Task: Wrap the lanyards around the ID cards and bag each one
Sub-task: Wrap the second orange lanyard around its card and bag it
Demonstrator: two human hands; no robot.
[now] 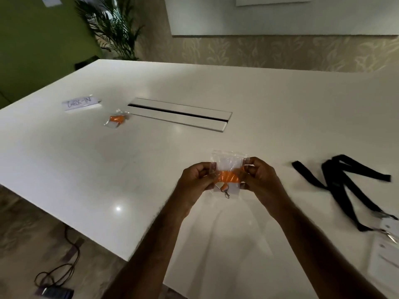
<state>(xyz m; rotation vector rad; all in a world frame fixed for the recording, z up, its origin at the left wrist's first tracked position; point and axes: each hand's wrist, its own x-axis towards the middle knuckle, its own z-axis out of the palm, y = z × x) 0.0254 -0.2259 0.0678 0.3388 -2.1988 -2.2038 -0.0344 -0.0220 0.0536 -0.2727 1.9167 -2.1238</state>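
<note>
From my seat I read the worktop (280, 117) as a smooth, glossy white surface; it throws back a bright spot of light near its front edge. The bag (229, 156) between my left hand (197, 176) and right hand (262, 174) is thin clear plastic, shiny and creased. Inside it the orange lanyard (228, 176) looks like woven cloth, with a small metal clip (226, 195) at its end. The second bag (116, 120) farther off has the same crinkled, glinting film. The black lanyards (341, 182) on my right are matt fabric straps ending in bright metal clasps (390, 235). The sign (82, 102) looks like matt white paper.
</note>
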